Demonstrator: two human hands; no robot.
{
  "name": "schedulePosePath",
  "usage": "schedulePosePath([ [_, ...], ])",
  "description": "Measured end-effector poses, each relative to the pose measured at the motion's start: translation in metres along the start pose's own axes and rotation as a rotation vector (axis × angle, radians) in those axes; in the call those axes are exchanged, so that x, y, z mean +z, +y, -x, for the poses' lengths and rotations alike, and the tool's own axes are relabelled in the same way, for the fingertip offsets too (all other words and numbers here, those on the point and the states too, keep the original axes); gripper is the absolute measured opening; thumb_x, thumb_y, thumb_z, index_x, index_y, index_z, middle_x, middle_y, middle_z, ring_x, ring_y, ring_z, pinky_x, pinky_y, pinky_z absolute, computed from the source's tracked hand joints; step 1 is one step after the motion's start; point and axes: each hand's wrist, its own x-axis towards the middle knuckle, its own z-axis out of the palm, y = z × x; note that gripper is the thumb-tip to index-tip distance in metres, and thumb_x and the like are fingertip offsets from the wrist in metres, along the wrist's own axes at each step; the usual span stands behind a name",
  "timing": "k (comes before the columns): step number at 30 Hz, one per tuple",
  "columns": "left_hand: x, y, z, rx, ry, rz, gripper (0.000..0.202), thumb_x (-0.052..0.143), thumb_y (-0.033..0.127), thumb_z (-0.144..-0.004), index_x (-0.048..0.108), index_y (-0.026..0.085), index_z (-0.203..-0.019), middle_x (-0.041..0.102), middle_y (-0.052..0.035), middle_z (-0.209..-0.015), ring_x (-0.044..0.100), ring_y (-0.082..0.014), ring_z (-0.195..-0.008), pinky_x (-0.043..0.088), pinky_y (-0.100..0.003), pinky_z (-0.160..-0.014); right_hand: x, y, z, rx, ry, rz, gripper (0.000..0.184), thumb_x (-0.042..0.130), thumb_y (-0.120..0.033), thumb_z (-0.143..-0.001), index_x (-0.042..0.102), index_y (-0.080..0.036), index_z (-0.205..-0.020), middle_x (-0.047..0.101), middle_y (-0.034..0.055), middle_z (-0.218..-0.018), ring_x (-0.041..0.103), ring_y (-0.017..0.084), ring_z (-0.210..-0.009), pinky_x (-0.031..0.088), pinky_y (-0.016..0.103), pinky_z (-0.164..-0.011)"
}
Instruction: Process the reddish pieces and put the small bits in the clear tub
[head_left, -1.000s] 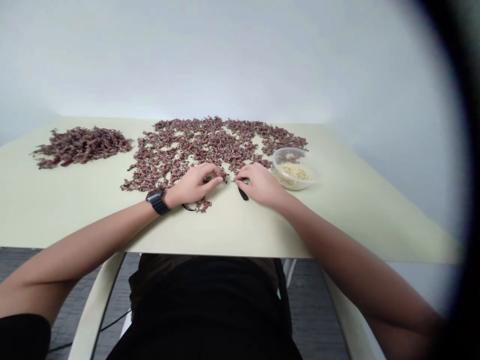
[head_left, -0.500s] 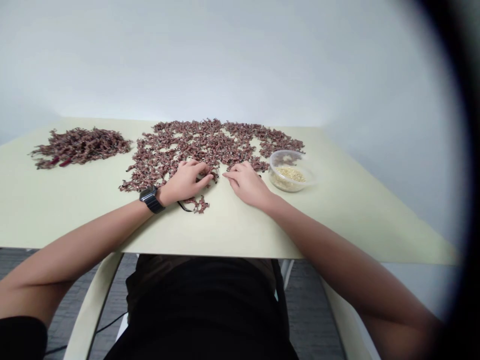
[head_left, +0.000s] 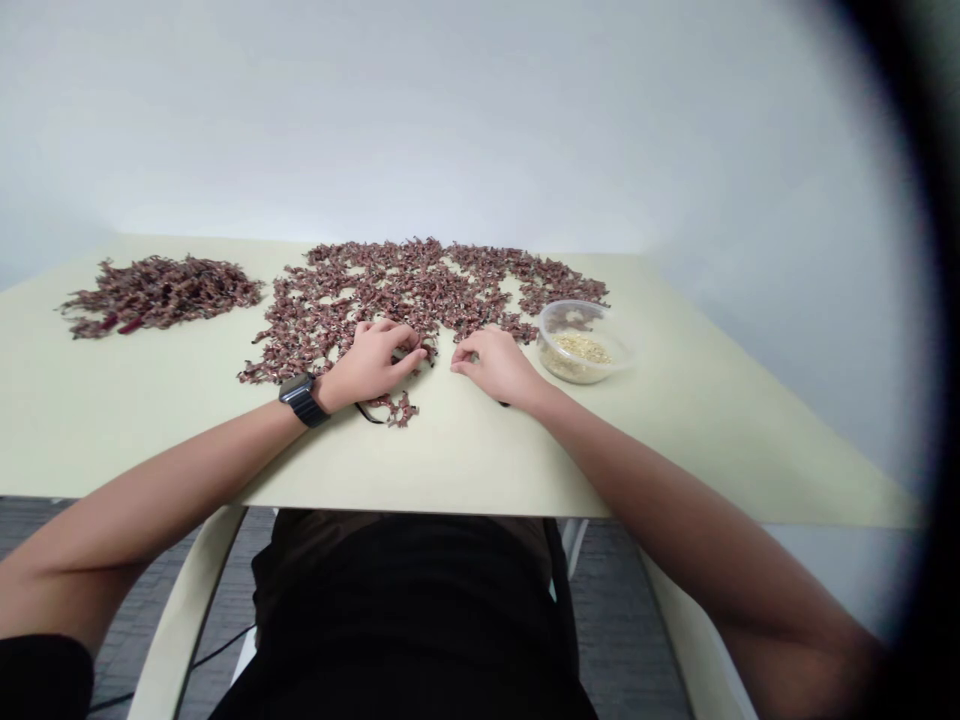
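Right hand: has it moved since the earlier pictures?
Yes. The right hand has moved left across the view, away from the clear plastic tub, so the gap between them is now wider.

Black short-sleeved top (head_left: 405, 610), with a black sleeve (head_left: 41, 680) on the upper arm. Chunky black wristwatch (head_left: 302, 400) on the left wrist. Forearms, left hand (head_left: 367, 365) and right hand (head_left: 495, 365) bare.

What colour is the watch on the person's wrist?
The watch is black, strap included; the head view shows it best.
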Motion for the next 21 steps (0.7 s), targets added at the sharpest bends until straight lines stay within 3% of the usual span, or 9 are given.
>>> schedulePosePath([
  [5, 0.0, 0.0, 0.0, 0.0, 0.006, 0.006, 0.027, 0.051, 0.045, -0.097, 0.066, 0.024, -0.101, 0.072, -0.0059, -0.102, 0.058, -0.0286, -0.107, 0.031, -0.05, -0.103, 0.003, 0.0, -0.002, 0.068, -0.032, -0.001, 0.011, 0.073, -0.018, -0.088, 0.077, -0.02, -0.078, 0.074, 0.0062, -0.083, 0.063, 0.023, -0.089, 0.042, 0.033, -0.087],
  [11, 0.001, 0.0, 0.0, 0.009, 0.017, 0.009, 0.025, 0.052, 0.044, -0.097, 0.067, 0.024, -0.1, 0.072, -0.0052, -0.101, 0.059, -0.0279, -0.105, 0.03, -0.049, -0.103, -0.006, 0.007, -0.002, 0.099, 0.022, -0.02, 0.014, 0.064, -0.01, -0.088, 0.074, -0.017, -0.082, 0.075, 0.0057, -0.086, 0.064, 0.021, -0.085, 0.043, 0.031, -0.08],
  [21, 0.0, 0.002, 0.0, 0.005, 0.022, 0.013, 0.027, 0.051, 0.045, -0.097, 0.066, 0.023, -0.1, 0.072, -0.0054, -0.101, 0.059, -0.0276, -0.105, 0.031, -0.051, -0.104, -0.004, 0.0, 0.002, 0.164, -0.057, -0.031, 0.003, 0.075, -0.024, -0.086, 0.075, -0.021, -0.084, 0.075, 0.0038, -0.082, 0.065, 0.02, -0.079, 0.045, 0.031, -0.079],
])
